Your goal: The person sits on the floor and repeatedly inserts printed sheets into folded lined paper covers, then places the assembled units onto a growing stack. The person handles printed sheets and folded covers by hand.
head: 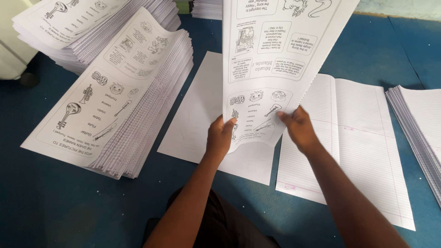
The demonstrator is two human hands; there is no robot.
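Both the left hand (pixel 220 137) and right hand (pixel 297 127) pinch the printed sheet's (pixel 271 59) near edge, its long axis running away from them, seemingly lifted above the blank sheet (pixel 193 119).

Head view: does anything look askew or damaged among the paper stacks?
Top printed sheet on the tall left stack lies skewed, its corner overhanging. Nothing looks torn or spilled. Both hands, left and right, hold a printed sheet.

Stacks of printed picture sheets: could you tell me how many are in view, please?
2, maybe more: one stack lies left of the left hand, another top left. A third, top centre, may match.
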